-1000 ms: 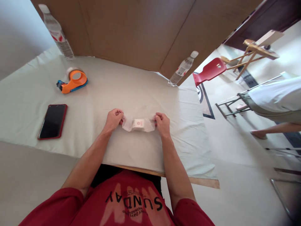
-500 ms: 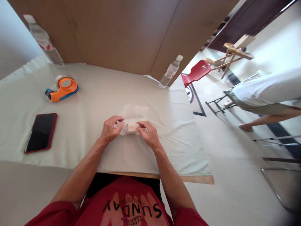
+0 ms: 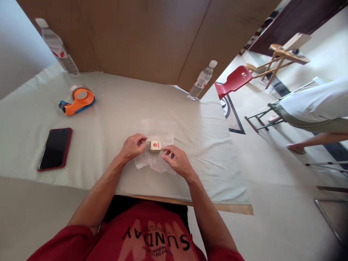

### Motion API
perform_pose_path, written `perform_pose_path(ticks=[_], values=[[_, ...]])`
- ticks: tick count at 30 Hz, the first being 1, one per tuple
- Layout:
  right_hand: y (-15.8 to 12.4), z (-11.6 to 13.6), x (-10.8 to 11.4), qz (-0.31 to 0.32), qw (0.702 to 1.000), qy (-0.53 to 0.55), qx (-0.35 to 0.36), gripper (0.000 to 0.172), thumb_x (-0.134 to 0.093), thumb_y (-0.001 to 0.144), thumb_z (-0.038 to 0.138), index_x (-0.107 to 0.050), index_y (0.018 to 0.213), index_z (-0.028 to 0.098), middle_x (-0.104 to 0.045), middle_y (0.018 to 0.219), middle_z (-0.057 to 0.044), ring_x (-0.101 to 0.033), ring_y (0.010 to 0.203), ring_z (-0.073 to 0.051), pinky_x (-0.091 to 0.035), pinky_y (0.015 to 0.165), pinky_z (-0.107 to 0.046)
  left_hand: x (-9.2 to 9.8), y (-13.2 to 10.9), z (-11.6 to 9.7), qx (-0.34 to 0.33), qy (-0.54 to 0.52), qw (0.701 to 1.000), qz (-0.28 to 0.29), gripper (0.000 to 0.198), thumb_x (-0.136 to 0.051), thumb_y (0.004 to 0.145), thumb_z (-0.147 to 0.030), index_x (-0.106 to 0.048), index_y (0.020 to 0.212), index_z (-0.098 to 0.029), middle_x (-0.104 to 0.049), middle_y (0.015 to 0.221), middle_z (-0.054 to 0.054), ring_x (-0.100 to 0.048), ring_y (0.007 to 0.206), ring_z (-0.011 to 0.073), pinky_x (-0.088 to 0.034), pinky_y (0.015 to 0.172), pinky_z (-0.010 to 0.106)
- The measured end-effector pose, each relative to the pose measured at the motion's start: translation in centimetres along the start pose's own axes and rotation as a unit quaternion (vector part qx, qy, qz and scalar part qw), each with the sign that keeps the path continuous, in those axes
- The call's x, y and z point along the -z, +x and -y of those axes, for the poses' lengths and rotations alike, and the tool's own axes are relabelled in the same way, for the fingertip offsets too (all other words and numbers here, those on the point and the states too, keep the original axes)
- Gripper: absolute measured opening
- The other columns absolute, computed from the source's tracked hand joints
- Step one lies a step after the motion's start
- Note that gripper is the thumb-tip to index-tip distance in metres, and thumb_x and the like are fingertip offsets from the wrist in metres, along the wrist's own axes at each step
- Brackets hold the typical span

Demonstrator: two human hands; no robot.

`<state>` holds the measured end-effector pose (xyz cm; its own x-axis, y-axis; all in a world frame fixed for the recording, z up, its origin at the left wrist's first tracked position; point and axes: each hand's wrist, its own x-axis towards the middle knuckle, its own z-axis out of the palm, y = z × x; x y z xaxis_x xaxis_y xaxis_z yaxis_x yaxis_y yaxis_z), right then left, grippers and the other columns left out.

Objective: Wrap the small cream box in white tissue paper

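A small gold box (image 3: 155,145) with red print on its top sits uncovered on a thin translucent wrapping sheet (image 3: 160,165). The sheet lies spread on the cloth, its crumpled near edge towards me. My left hand (image 3: 134,146) is just left of the box, over the sheet's left edge, thumb and forefinger apart. On the other side, my right hand (image 3: 178,159) has its fingertips close to the box's right side, curved and apart. Whether those fingertips touch the box I cannot tell.
Left on the cloth-covered table (image 3: 103,145) are a phone (image 3: 55,148) and an orange tape dispenser (image 3: 78,102). Water bottles (image 3: 58,47) (image 3: 201,81) stand against a tall cardboard panel (image 3: 141,36). To the right are a red chair (image 3: 236,80) and a person (image 3: 320,105).
The wrapping sheet has come off the box's top, and its near part now lies flat towards me. My right hand has moved slightly right and nearer me. The view has shifted a little.
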<state>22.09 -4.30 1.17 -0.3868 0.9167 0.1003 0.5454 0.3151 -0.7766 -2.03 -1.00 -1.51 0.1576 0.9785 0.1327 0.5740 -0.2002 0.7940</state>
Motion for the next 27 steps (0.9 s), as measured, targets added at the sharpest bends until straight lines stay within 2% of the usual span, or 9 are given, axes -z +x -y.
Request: perform_pose_path(ticks=[2, 4, 8, 13, 17, 20, 22, 24, 27], values=[[1.6, -0.4, -1.0, -0.030, 0.997, -0.046, 0.045, 0.049, -0.070, 0.082, 0.028, -0.061, 0.129, 0.021, -0.063, 0.135, -0.013, -0.060, 0.121, -0.028, -0.050, 0.101, -0.044, 0.0, 0.0, 0.2, -0.037, 0.013, 0.999, 0.016, 0.050, -0.052, 0.070, -0.019, -0.066, 0.118, -0.017, -0.072, 0.109, 0.009, -0.066, 0.099, 0.0225, -0.055, 0.089, 0.035], [3.0, -0.9, -2.1, -0.006, 0.994, -0.083, 0.070, 0.061, -0.072, 0.079, 0.026, -0.056, 0.137, 0.020, -0.058, 0.142, -0.016, -0.054, 0.130, -0.032, -0.045, 0.108, -0.050, -0.1, 0.0, 0.4, -0.065, 0.023, 0.996, 0.050, 0.068, -0.053, 0.068, -0.018, -0.056, 0.136, -0.016, -0.068, 0.127, 0.011, -0.061, 0.119, 0.0263, -0.050, 0.103, 0.041], [3.4, -2.4, -2.4, -0.023, 0.994, -0.089, 0.064, 0.046, -0.065, 0.085, 0.026, -0.060, 0.130, 0.021, -0.068, 0.125, -0.013, -0.063, 0.116, -0.028, -0.049, 0.103, -0.047, -0.5, -0.2, 0.3, -0.065, 0.093, 0.986, 0.120, 0.078, -0.061, 0.074, -0.027, -0.042, 0.148, -0.013, -0.054, 0.147, 0.017, -0.051, 0.136, 0.0339, -0.036, 0.117, 0.050], [0.1, -6.4, 2.4, -0.193, 0.975, -0.111, -0.020, 0.047, -0.065, 0.085, 0.034, -0.059, 0.130, 0.020, -0.067, 0.123, -0.013, -0.063, 0.112, -0.027, -0.054, 0.094, -0.044, -1.0, -0.3, -0.3, -0.069, 0.171, 0.974, 0.130, 0.080, -0.069, 0.079, -0.044, -0.041, 0.148, -0.016, -0.046, 0.155, 0.018, -0.036, 0.147, 0.0376, -0.030, 0.118, 0.055], [-2.2, -9.3, 5.6, -0.214, 0.948, -0.212, -0.107, 0.048, -0.063, 0.083, 0.036, -0.061, 0.127, 0.017, -0.067, 0.122, -0.017, -0.062, 0.113, -0.033, -0.051, 0.096, -0.053, -1.3, -0.3, -0.1, -0.082, 0.197, 0.969, 0.127, 0.082, -0.074, 0.076, -0.048, -0.044, 0.146, -0.017, -0.047, 0.154, 0.017, -0.036, 0.146, 0.0384, -0.029, 0.118, 0.054], [-2.7, -8.3, 5.3, -0.288, 0.914, -0.267, -0.102, 0.050, -0.066, 0.082, 0.039, -0.062, 0.126, 0.017, -0.063, 0.131, -0.020, -0.059, 0.121, -0.037, -0.047, 0.099, -0.059, -1.5, -0.3, 0.4, -0.097, 0.203, 0.967, 0.123, 0.082, -0.073, 0.077, -0.050, -0.045, 0.147, -0.018, -0.048, 0.153, 0.017, -0.038, 0.144, 0.0376, -0.029, 0.118, 0.054], [-2.5, -6.3, 4.0, -0.337, 0.906, -0.252, -0.037, 0.038, -0.063, 0.087, 0.034, -0.065, 0.122, 0.018, -0.067, 0.125, -0.017, -0.061, 0.118, -0.033, -0.047, 0.101, -0.055, -1.6, -0.4, 0.7, -0.101, 0.208, 0.965, 0.120, 0.082, -0.073, 0.077, -0.051, -0.045, 0.147, -0.018, -0.049, 0.152, 0.017, -0.039, 0.144, 0.0373, -0.030, 0.118, 0.053], [-1.9, -3.9, 2.2, -0.300, 0.930, -0.203, 0.053, 0.027, -0.056, 0.092, 0.026, -0.067, 0.116, 0.020, -0.072, 0.111, -0.012, -0.066, 0.108, -0.026, -0.051, 0.097, -0.046, -1.6, -0.4, 0.9, -0.104, 0.214, 0.964, 0.118, 0.082, -0.073, 0.077, -0.051, -0.045, 0.147, -0.018, -0.049, 0.152, 0.017, -0.039, 0.143, 0.0370, -0.030, 0.117, 0.053], [0.1, -1.4, -0.5, -0.132, 0.970, -0.156, 0.129, 0.027, -0.055, 0.093, 0.020, -0.070, 0.116, 0.024, -0.072, 0.115, -0.009, -0.065, 0.109, -0.022, -0.052, 0.098, -0.040, -1.8, -0.5, 1.3, -0.111, 0.219, 0.963, 0.114, 0.083, -0.074, 0.076, -0.052, -0.047, 0.146, -0.017, -0.049, 0.152, 0.017, -0.040, 0.143, 0.0370, -0.031, 0.117, 0.053]])
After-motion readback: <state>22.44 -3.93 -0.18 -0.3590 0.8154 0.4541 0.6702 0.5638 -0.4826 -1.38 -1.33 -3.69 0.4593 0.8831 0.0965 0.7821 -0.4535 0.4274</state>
